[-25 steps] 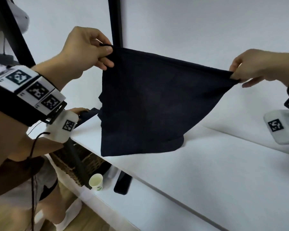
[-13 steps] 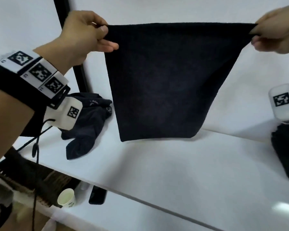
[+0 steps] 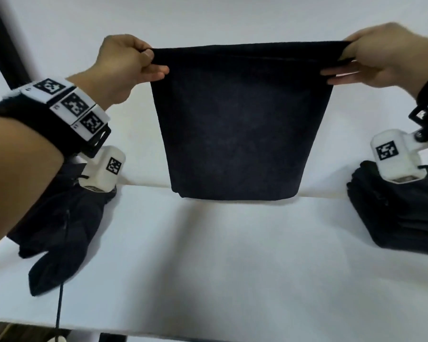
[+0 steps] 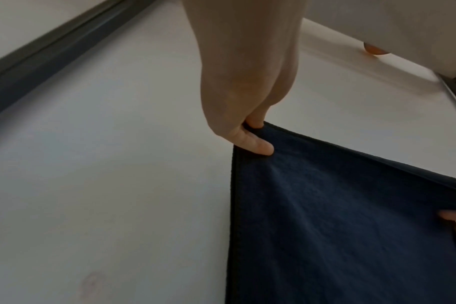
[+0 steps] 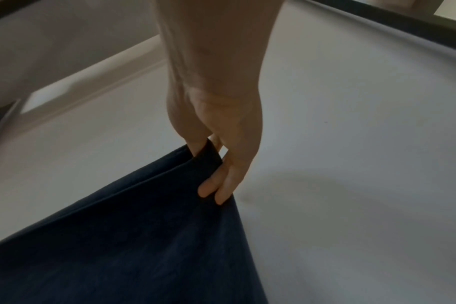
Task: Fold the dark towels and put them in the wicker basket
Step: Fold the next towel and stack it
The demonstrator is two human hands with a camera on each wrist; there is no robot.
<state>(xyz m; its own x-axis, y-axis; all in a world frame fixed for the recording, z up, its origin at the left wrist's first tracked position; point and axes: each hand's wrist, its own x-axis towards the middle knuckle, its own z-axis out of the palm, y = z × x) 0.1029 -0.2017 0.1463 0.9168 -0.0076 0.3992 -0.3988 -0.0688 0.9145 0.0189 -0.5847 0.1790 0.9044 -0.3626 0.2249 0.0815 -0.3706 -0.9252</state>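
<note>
A dark navy towel (image 3: 240, 124) hangs stretched between my two hands above the white table (image 3: 220, 255), its lower edge close to the tabletop. My left hand (image 3: 143, 60) pinches the towel's top left corner. In the left wrist view, the left hand (image 4: 250, 135) nips that corner of the towel (image 4: 351, 226). My right hand (image 3: 349, 62) pinches the top right corner; the right wrist view has the right hand (image 5: 209, 164) clamped on the doubled edge of the towel (image 5: 130, 246). The wicker basket is not in view.
A crumpled pile of dark towels (image 3: 59, 230) lies on the table at the left, under my left forearm. A stack of folded dark towels (image 3: 400, 213) sits at the right edge. A black post (image 3: 3, 40) stands at the back left.
Both hands have levelled and pulled the towel flat, centred in front of me. The view has swung right, bringing the folded stack into sight and losing the basket and cup.
</note>
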